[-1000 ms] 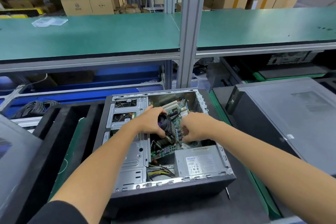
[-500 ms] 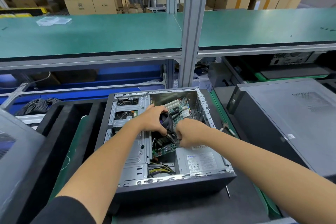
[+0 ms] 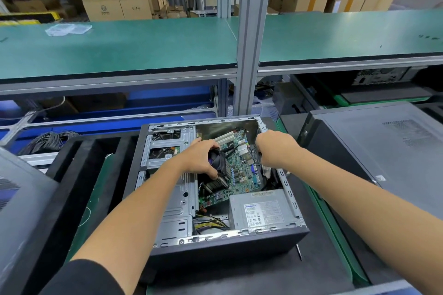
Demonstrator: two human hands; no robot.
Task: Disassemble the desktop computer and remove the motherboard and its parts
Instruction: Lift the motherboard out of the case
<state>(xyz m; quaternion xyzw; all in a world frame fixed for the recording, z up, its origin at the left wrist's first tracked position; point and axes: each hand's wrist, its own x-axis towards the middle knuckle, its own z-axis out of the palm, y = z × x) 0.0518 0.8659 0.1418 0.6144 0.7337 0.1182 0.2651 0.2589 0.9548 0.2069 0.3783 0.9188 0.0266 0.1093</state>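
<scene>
- Currently the motherboard [image 3: 242, 172] sits tilted inside the open computer case [image 3: 230, 244], which lies on the tabletop [image 3: 318, 268]; the step in hand appears to be lifting the board out.
- Left hand [image 3: 200, 159] grips the cooler fan [image 3: 219, 163], fingers curled round it.
- Right hand [image 3: 275, 148] reaches to the board's rear edge; whether its fingers grip cannot be told.
- Next move likely calls for clearing the power supply [image 3: 261, 208] and the drive cage [image 3: 167, 151].
- Hidden: the board's underside, any remaining cables.
</scene>
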